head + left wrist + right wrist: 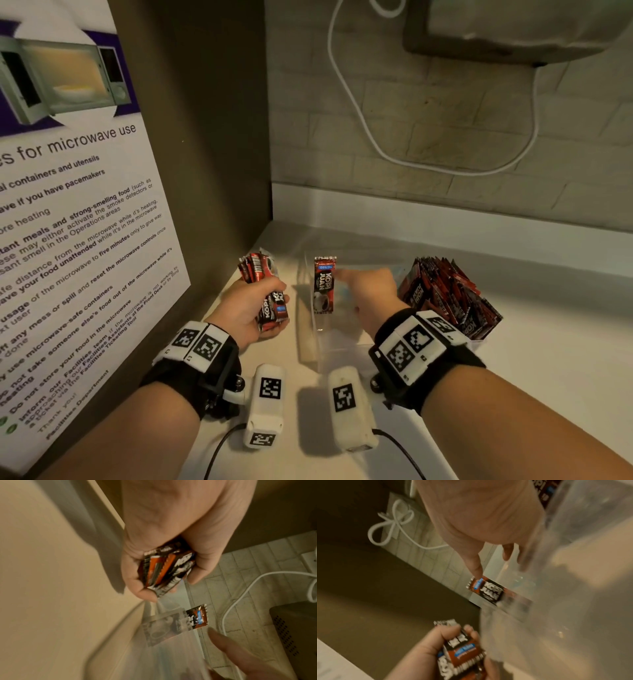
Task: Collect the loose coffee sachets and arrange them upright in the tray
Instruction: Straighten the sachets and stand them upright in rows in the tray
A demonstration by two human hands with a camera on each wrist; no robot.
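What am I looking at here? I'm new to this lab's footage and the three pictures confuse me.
No machine: a person wearing cameras sorts coffee sachets. The big picture comes from a head camera looking down; the other two come from cameras strapped to each wrist, looking along the hand.

The left hand grips a bundle of sachets. The right hand, fingers extended, touches the top of a single sachet standing upright in a clear tray on the white counter. Further right, a filled compartment holds many more sachets. A microwave poster hangs on the left wall.
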